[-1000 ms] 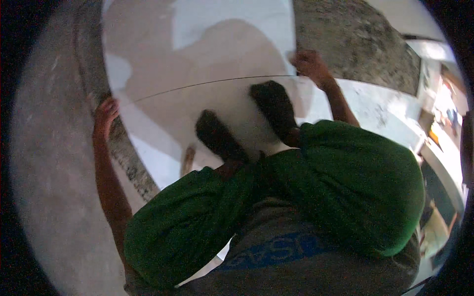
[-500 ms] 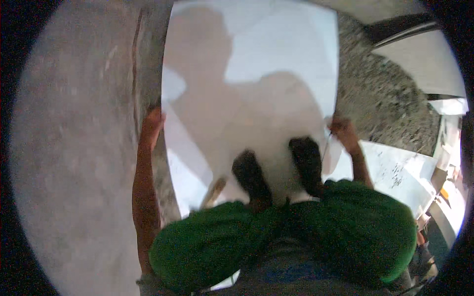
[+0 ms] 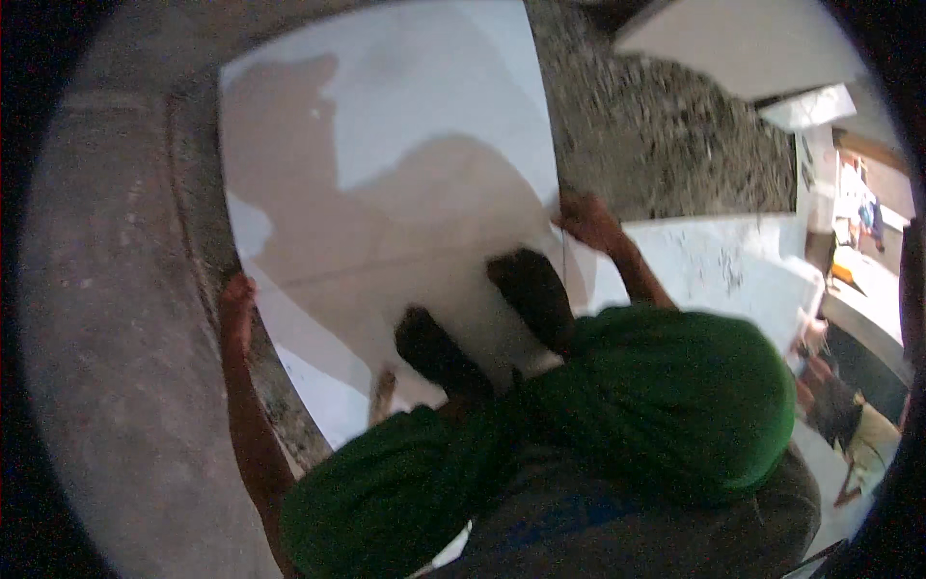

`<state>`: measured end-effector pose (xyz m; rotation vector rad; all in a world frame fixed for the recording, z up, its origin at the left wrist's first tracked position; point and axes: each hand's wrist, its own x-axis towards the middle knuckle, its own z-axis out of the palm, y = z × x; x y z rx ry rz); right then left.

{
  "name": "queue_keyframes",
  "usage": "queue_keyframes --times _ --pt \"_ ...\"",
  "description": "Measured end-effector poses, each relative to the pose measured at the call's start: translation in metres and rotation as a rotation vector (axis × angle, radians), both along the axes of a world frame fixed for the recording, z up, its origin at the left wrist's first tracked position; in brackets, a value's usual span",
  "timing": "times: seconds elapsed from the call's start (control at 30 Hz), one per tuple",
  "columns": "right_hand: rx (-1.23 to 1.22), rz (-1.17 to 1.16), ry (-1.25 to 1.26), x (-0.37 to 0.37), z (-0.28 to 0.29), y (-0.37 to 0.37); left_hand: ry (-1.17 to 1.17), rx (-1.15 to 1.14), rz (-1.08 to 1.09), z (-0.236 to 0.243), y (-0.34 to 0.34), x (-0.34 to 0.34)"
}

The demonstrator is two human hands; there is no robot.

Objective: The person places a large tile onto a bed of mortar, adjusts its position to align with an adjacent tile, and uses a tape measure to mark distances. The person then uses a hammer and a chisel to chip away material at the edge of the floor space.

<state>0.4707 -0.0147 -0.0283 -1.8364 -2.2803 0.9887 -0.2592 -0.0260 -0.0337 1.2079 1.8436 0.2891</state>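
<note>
Grey ground (image 3: 666,135) flanks a white rectangular sheet (image 3: 434,87) already bearing a faint dark line (image 3: 386,267), left hand (image 3: 237,297) and right hand (image 3: 589,223) at opposite edges, grips unclear.

I see grey concrete (image 3: 125,299) left, rough gravelly ground (image 3: 666,140) far right, pale panel (image 3: 748,48) beyond, small yellow item (image 3: 849,268) farther right.

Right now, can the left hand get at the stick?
Probably yes: the left hand is at the left edge of the sheet, with only bare sheet between it and the stick.
</note>
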Motion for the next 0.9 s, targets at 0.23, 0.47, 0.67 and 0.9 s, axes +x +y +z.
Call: queue_keyframes --times 0.23,0.47,0.67,0.9 --pt "-0.091 0.001 0.247 0.017 0.002 -0.003 0.102 -0.086 -0.066 -0.017 -0.003 -0.026" --pt "-0.144 -0.154 0.283 0.006 -0.001 -0.002 0.065 0.004 -0.122 -0.019 -0.008 -0.027" --pt "-0.186 0.064 0.02 0.008 0.006 0.001 -0.118 -0.045 0.141 0.006 -0.006 0.0" --pt "-0.115 0.027 0.018 0.002 -0.001 -0.001 0.09 0.098 -0.262 0.003 -0.005 -0.009"
